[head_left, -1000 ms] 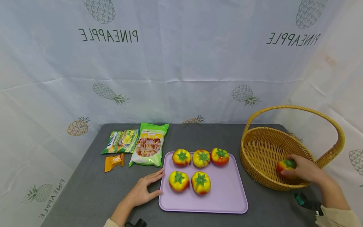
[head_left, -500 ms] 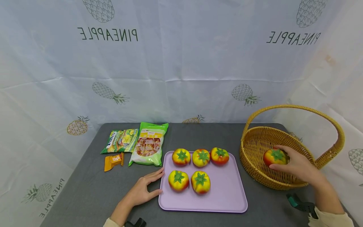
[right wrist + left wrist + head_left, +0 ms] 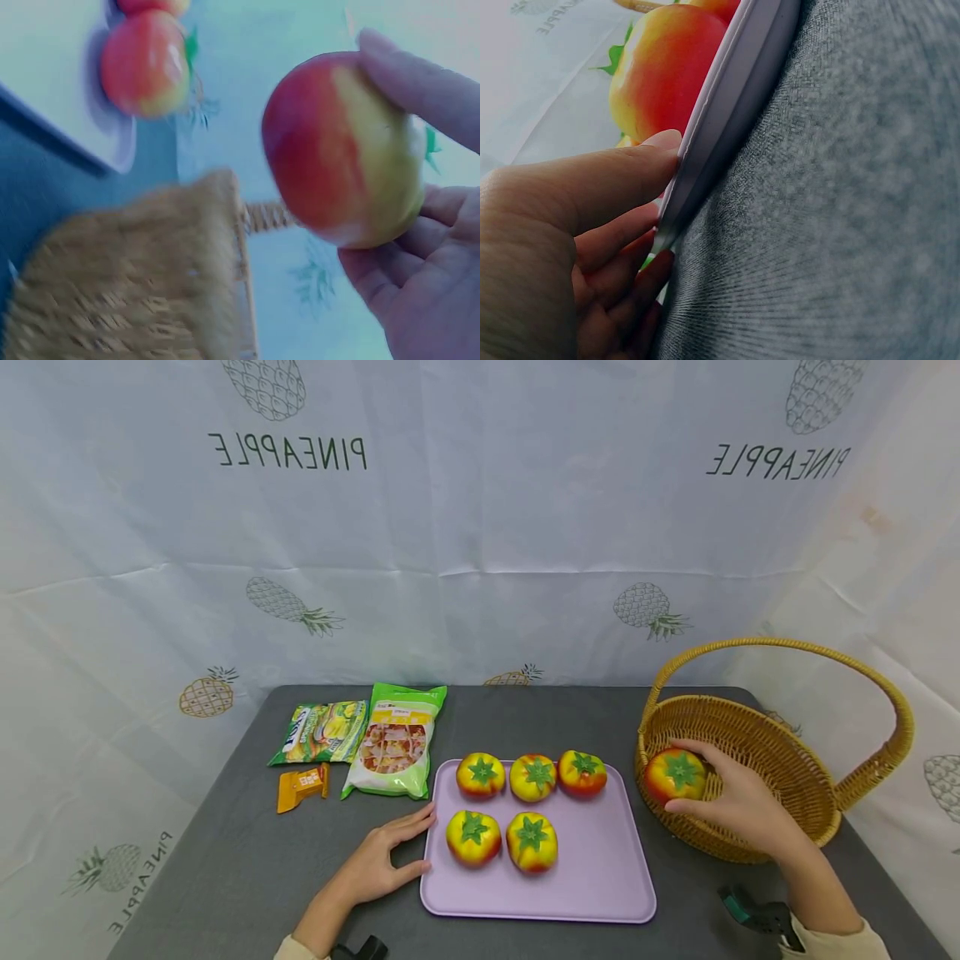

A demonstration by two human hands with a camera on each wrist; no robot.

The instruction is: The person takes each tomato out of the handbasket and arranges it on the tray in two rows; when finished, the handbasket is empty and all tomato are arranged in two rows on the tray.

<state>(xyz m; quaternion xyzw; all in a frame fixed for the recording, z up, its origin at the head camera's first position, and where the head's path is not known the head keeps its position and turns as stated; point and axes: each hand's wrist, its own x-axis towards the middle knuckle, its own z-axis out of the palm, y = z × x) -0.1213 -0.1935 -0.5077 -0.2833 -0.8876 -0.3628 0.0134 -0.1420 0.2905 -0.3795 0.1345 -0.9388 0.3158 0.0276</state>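
Observation:
My right hand (image 3: 738, 802) holds a red-and-yellow persimmon (image 3: 675, 776) with a green leafy top, thumb on one side and fingers on the other. In the head view the persimmon overlaps the left rim of the wicker basket (image 3: 678, 831); the right wrist view shows the held persimmon (image 3: 341, 150) raised clear of the wicker. My left hand (image 3: 375, 864) touches the left edge of the lilac tray (image 3: 600, 877) with thumb and fingertips, fingers fairly straight. On the tray sit several similar persimmons, three in the back row, with a front persimmon (image 3: 532, 843) near the middle.
Left of the tray lie a green-and-white food bag (image 3: 392, 743), a green snack packet (image 3: 322, 732) and a small orange packet (image 3: 302, 787). The basket's tall handle (image 3: 780, 643) arches over its opening. Tray and basket share a dark grey table (image 3: 247, 860), with a pineapple-print curtain behind.
My right hand has lifted the persimmon from inside the basket and carried it left, to over the basket's left rim. My left hand has stayed at the tray's edge.

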